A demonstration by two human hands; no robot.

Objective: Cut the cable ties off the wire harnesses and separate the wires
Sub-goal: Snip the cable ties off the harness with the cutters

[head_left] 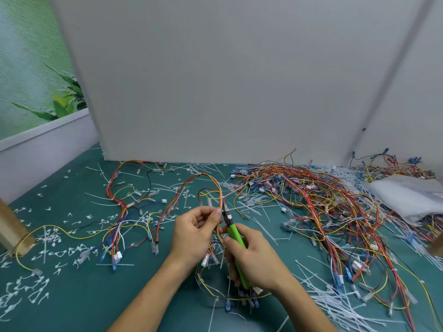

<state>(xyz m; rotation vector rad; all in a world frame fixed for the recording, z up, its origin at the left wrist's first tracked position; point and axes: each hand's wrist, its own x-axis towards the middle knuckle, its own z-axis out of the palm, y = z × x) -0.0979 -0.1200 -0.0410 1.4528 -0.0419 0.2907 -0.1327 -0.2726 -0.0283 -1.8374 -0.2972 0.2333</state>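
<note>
Teal mat (134,291), cutters (236,238), tip lost in harness (218,226)

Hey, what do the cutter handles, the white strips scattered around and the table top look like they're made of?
Cutters: handles smooth bright green, likely plastic or rubber coating; dark head looks metal. White strips: thin, bendy, slightly translucent, probably nylon cable ties. Table top: flat matte teal without glare, maybe a rubber or vinyl mat; unsure.
</note>
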